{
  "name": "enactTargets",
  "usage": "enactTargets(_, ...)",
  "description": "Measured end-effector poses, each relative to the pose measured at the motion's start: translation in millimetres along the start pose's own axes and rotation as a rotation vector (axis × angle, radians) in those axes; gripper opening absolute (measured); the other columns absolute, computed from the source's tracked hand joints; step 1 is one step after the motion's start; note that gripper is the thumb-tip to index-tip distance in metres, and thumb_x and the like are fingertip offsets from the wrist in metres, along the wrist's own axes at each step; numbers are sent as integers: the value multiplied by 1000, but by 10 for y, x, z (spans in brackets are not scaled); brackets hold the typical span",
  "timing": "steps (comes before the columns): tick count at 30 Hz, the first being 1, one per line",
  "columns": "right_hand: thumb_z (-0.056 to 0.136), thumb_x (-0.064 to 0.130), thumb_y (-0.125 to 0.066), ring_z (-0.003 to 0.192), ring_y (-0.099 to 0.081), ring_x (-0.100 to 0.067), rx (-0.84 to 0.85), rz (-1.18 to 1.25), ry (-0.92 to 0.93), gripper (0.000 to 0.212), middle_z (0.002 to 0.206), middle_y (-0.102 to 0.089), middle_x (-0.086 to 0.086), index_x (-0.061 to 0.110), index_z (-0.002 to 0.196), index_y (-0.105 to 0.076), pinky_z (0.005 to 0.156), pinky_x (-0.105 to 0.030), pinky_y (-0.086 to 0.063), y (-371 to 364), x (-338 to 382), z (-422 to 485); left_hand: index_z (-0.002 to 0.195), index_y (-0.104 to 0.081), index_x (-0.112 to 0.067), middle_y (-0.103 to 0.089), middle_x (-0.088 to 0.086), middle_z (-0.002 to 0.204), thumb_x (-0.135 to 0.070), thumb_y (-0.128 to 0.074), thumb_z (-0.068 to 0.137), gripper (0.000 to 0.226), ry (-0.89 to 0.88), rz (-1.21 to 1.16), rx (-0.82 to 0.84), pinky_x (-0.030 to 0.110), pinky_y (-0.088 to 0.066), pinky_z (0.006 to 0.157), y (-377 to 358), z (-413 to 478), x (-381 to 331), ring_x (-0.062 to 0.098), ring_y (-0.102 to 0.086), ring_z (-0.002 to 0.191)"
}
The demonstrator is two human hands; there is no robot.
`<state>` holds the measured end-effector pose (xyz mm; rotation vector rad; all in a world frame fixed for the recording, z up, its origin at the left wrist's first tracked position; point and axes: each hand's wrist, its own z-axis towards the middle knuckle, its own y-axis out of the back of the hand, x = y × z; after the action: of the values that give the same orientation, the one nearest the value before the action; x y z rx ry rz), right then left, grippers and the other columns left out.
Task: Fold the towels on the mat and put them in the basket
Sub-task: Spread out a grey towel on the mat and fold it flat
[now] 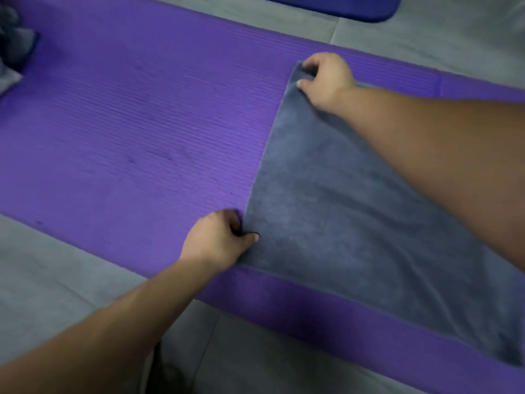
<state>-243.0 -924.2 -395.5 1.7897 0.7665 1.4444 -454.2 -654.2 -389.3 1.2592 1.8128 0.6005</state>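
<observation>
A grey towel [341, 211] lies flat on the right part of the purple mat [127, 123]. My left hand [218, 243] pinches the towel's near left corner between thumb and curled fingers. My right hand [326, 81] grips the far left corner, fingers curled over the edge. The right forearm crosses above the towel and hides part of it. The towel's right end runs out of the frame. No basket is in view.
A heap of grey cloth [12, 52] sits at the far left edge of the mat. A dark blue pad [341, 7] lies beyond the mat at the top. Grey floor covering [56, 274] surrounds the mat.
</observation>
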Motion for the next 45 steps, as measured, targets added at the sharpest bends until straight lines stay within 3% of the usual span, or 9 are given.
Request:
enactTargets(7, 92, 30, -68, 126, -57, -26, 50, -52, -60, 49, 143, -55, -5, 25, 139, -56, 109, -30, -42, 8, 69, 230, 74, -62, -19, -66, -7, 71, -43, -85, 75, 33, 60, -149, 18, 29, -43, 62, -12, -36, -5, 17, -62, 72)
enactTargets(11, 92, 21, -68, 106, -64, -26, 144, -148, 6, 22, 106, -67, -3, 17, 113, -70, 90, -31, -48, 113, 76, 245, 68, -58, -18, -63, -7, 65, -34, -84, 77, 32, 74, -224, 46, 30, -48, 63, -36, -123, 27, 16, -59, 65)
enactTargets(15, 88, 25, -75, 82, -60, -24, 74, -166, 7, 13, 88, -61, -1, 21, 92, -64, 69, -29, -47, 281, 91, 225, 68, -56, -20, -58, -11, 61, -23, -83, 80, 29, 34, -292, 25, 15, -37, 54, -26, -201, 61, 2, -49, 53)
enactTargets(18, 88, 14, -76, 55, -66, -13, 75, 103, 14, 29, 70, -59, -2, 25, 77, -51, 49, -30, -59, 440, 48, 183, 76, -62, -15, -64, -10, 62, -6, -80, 84, 21, 29, -699, 155, 22, -46, 58, 10, -303, 70, 2, -55, 53)
enactTargets(22, 93, 2, -65, 53, -66, -4, 99, 363, 128, 22, 76, -59, -2, 22, 90, -57, 56, -25, -60, 855, -108, -141, 82, -68, -3, -73, 6, 77, -5, -78, 76, 12, -78, -1060, 354, 21, -56, 68, 138, -530, -171, 11, -68, 68)
enactTargets(30, 97, 19, -61, 67, -59, -6, 52, 488, -27, 13, 81, -59, 6, 28, 87, -65, 69, -28, -62, 1895, -1006, -913, 82, -77, -5, -75, 3, 75, -8, -75, 86, 6, -289, -970, 551, 22, -53, 74, -327, -1041, -1160, 8, -66, 72)
enactTargets(33, 93, 22, -64, 62, -62, -7, 0, 565, -128, 9, 77, -64, 5, 25, 87, -68, 71, -32, -59, 2161, -1390, -1131, 77, -75, 2, -71, 17, 72, -11, -75, 91, 19, -329, -873, 569, 31, -48, 73, -665, -1188, -1490, 13, -58, 71)
enactTargets(40, 91, 33, -60, 57, -59, -8, -130, 743, -414, 17, 68, -58, 7, 22, 78, -61, 61, -26, -54, 2340, -2143, -1508, 79, -77, -5, -68, 4, 69, -19, -76, 92, 19, -202, -810, 603, 21, -52, 58, -1380, -1394, -2281, 8, -60, 61)
enactTargets(45, 88, 5, -62, 61, -62, -10, -262, 578, -518, 21, 74, -64, 1, 24, 80, -65, 56, -32, -56, 2181, -2562, -1641, 73, -71, -2, -66, 27, 77, -32, -75, 91, 35, -212, -707, 585, 39, -56, 63, -1769, -1509, -2486, 18, -55, 63)
